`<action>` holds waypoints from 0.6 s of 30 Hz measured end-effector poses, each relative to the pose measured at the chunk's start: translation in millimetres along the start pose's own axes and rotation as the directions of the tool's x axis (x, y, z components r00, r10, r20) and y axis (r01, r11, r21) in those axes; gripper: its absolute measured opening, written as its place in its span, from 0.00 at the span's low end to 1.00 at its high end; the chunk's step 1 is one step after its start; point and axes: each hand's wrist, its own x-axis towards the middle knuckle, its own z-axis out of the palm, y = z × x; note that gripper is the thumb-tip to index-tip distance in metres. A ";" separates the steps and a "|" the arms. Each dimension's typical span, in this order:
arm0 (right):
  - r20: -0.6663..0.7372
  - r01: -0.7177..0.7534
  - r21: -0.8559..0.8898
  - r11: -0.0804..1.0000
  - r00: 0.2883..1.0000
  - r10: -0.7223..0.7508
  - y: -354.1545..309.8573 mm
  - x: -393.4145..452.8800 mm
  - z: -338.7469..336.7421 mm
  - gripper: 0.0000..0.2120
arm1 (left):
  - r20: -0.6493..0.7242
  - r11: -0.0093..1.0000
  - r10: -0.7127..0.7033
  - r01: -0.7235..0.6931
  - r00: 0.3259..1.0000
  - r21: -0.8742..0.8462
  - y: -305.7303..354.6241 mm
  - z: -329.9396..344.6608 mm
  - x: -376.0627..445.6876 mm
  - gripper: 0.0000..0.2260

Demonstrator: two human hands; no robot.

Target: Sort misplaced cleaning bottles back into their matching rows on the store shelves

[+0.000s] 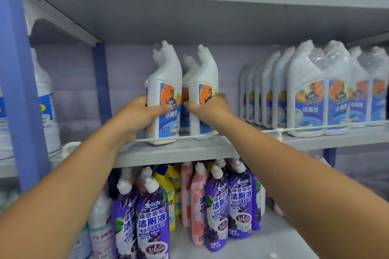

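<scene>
Each hand wraps its fingers around a smooth white angle-necked toilet-cleaner bottle: left hand (137,114) on the left bottle (165,99), right hand (207,107) on the right bottle (204,94).

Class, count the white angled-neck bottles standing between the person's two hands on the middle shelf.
4: a front bottle gripped by the left hand, a front bottle held by the right hand, and one partly hidden behind each. More may be hidden.

Grey metal shelving (179,153) (blue uprights (15,82)), lilac backing
</scene>
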 end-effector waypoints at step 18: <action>0.321 0.163 -0.280 0.946 0.945 -0.068 10.3 22.5 -9.7 0.24 | -0.122 0.956 -0.016 0.051 0.992 0.288 -9.5 -18.5 2.6 0.14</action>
